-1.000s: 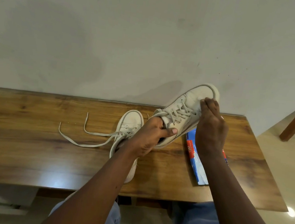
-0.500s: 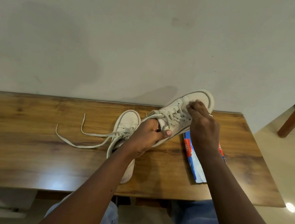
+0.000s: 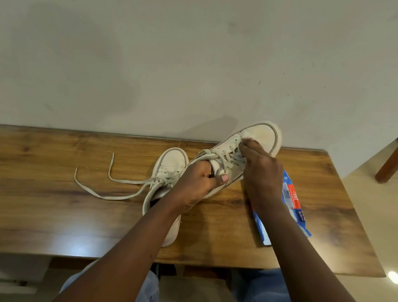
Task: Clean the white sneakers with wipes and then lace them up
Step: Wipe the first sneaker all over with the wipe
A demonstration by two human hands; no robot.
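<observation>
The left hand [image 3: 199, 185] grips the heel opening of the raised sneaker [image 3: 262, 134], fingers inside and thumb across its side. The sneaker tilts with its toe up and to the far right, above the far table [image 3: 40, 182] edge. The right hand [image 3: 262, 173] curls its fingertips onto the sneaker's far laces; whether they pinch anything I cannot tell. The second sneaker [image 3: 169, 170] lies flat just left, its loose laces [image 3: 104, 187] trailing left. The wipes pack [image 3: 293, 206] lies to the right, partly hidden by the right forearm.
</observation>
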